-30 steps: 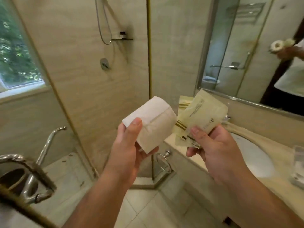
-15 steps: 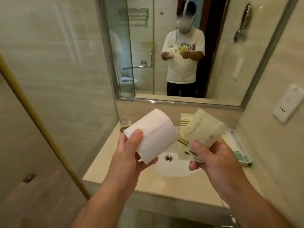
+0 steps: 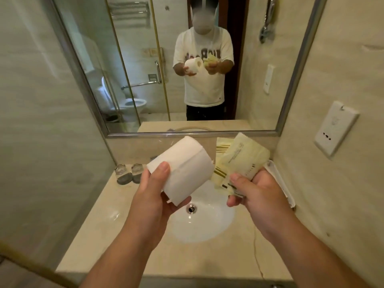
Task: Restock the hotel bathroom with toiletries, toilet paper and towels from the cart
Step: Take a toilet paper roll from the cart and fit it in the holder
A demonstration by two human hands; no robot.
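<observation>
My left hand (image 3: 154, 196) grips a white toilet paper roll (image 3: 185, 165), thumb on its near end, above the white sink basin (image 3: 209, 227). My right hand (image 3: 255, 194) pinches several pale yellow toiletry packets (image 3: 241, 161) with gold stripes, fanned upward, just right of the roll. Both hands hover over the beige vanity counter (image 3: 99, 231). A white tray (image 3: 282, 183) lies on the counter at the right, partly hidden behind my right hand.
Two upturned glasses (image 3: 131, 173) stand at the counter's back left. A large mirror (image 3: 145, 65) fills the wall behind and reflects a person, a toilet and a glass door. A glass shower panel (image 3: 41, 121) is on the left, a wall socket (image 3: 334, 127) on the right.
The view swung from the shower side to face the vanity and came closer over the sink. Both hands keep the same hold on the roll and the packets.
</observation>
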